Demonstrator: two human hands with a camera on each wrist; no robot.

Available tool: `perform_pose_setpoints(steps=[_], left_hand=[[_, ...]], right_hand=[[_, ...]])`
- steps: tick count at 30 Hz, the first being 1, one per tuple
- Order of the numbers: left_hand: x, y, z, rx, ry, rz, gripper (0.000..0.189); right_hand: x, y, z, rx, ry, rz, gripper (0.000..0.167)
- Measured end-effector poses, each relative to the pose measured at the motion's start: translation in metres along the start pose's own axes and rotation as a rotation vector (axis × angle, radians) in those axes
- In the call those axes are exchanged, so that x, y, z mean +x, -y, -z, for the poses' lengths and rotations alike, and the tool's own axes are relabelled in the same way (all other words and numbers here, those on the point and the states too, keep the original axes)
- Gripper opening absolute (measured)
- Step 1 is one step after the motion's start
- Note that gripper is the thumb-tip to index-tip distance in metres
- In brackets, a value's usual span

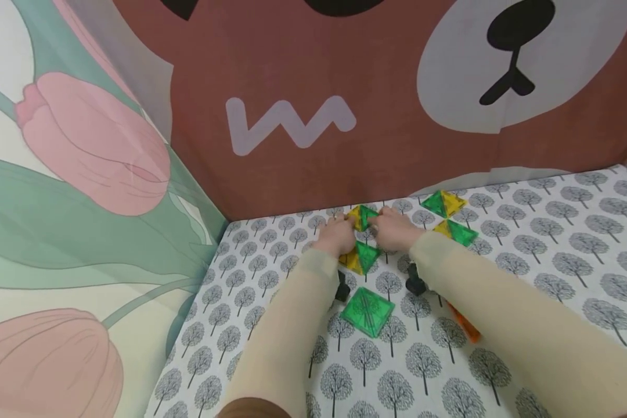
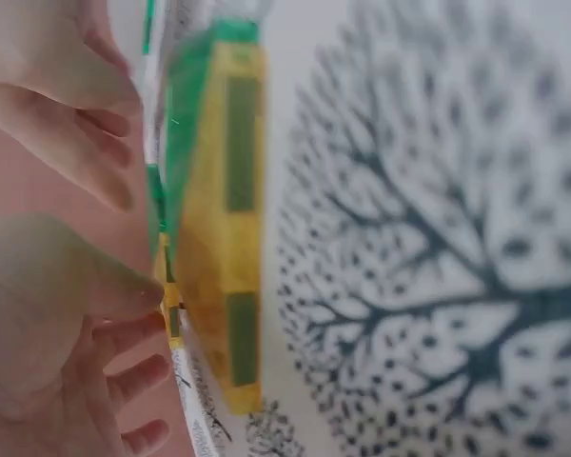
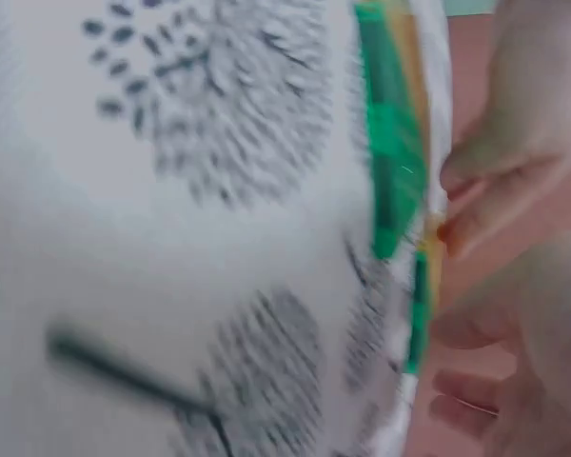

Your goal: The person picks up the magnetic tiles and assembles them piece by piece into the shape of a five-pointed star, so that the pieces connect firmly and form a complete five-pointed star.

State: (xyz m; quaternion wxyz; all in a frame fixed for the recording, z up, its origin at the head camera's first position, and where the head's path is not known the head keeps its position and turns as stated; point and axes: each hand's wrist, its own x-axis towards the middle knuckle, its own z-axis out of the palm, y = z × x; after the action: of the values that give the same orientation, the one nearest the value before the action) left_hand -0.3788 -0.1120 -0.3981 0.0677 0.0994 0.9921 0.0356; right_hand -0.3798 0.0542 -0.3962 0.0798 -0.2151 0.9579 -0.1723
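At the far edge of the patterned cloth, a yellow triangular tile [image 1: 356, 215] and a green triangular tile [image 1: 367, 217] lie side by side as a diamond. My left hand [image 1: 337, 237] pinches the yellow one at its outer side, thumb [image 2: 138, 290] right at its edge. From the other side my right hand [image 1: 395, 230] pinches the green one, its thumb [image 3: 466, 328] against the edge. Just nearer lies a second pair, a yellow triangle [image 1: 352, 263] and a green triangle [image 1: 366, 256], partly behind my left hand. Nearer still is a green diamond [image 1: 368, 312] with a seam down its middle.
To the right lie two more green-and-yellow pairs, the far one [image 1: 443, 204] by the wall and the near one [image 1: 462, 233] beside my right sleeve. An orange piece [image 1: 466, 325] shows partly under that sleeve. A brown bear-print wall [image 1: 292, 180] borders the cloth.
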Motion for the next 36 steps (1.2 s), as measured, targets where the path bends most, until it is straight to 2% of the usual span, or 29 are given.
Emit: perform_pose_setpoints(steps=[4,8,11,15,17,19,23,27,29,32,36], left_hand=[[-0.007,-0.006,0.005,-0.051,-0.031,0.006,0.056],[-0.017,-0.017,0.017,-0.074,-0.070,-0.039,0.059],[-0.024,-0.027,0.026,-0.033,-0.090,-0.087,0.061],[-0.033,-0.043,0.032,0.041,-0.108,-0.165,0.061],[-0.039,-0.053,0.029,0.072,-0.099,-0.214,0.061],[-0.046,-0.064,0.025,0.108,-0.064,-0.264,0.059],[-0.065,-0.087,0.010,0.187,0.057,-0.366,0.059],[-0.082,-0.105,-0.004,0.249,0.166,-0.430,0.060],[-0.088,-0.108,-0.010,0.256,0.209,-0.426,0.059],[-0.093,-0.107,-0.017,0.275,0.234,-0.421,0.059],[-0.097,-0.106,-0.021,0.328,0.207,-0.445,0.065]], right_hand=[[-0.024,-0.006,0.029,0.046,-0.065,-0.006,0.056],[-0.046,-0.021,0.059,0.069,-0.134,-0.026,0.061],[-0.054,-0.033,0.075,0.063,-0.156,-0.035,0.062],[-0.065,-0.045,0.084,0.012,-0.149,0.002,0.056],[-0.072,-0.050,0.083,-0.037,-0.137,0.034,0.052],[-0.081,-0.055,0.079,-0.080,-0.112,0.068,0.051],[-0.112,-0.071,0.063,-0.103,0.006,0.118,0.055],[-0.151,-0.087,0.044,-0.117,0.112,0.141,0.055],[-0.169,-0.093,0.035,-0.122,0.132,0.134,0.055],[-0.190,-0.102,0.023,-0.108,0.138,0.111,0.057],[-0.206,-0.110,0.010,-0.084,0.090,0.115,0.058]])
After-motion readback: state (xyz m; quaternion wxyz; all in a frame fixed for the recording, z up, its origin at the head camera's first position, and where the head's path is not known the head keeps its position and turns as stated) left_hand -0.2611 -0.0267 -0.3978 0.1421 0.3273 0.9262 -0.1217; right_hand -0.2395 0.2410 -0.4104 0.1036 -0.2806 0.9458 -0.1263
